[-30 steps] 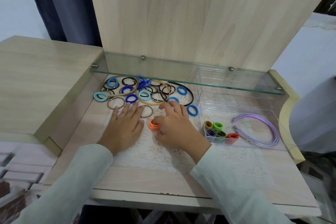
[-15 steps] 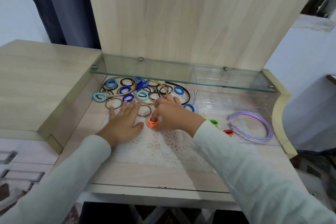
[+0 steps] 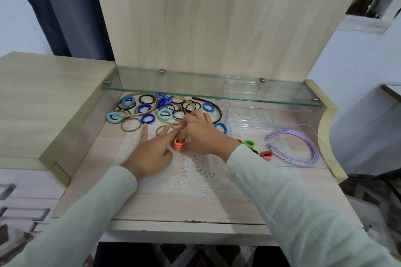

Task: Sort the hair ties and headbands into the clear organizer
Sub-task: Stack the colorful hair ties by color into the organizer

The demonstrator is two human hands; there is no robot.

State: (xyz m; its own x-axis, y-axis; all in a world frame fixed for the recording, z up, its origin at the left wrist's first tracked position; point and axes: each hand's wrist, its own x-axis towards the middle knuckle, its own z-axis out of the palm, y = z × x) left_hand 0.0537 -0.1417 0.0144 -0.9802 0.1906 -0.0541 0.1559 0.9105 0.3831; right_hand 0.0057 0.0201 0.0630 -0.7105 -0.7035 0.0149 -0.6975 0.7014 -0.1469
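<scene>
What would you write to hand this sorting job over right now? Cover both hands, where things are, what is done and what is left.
Left hand: open, fingers flat beside the orange ties.
Right hand: pinching the orange ties on the lace.
Organizer: on the right.
Done: purple headbands, green tie and red tie lie in it.
Left: the orange ties, then the pile of blue, black and brown ties and thin headbands at the back left.
</scene>
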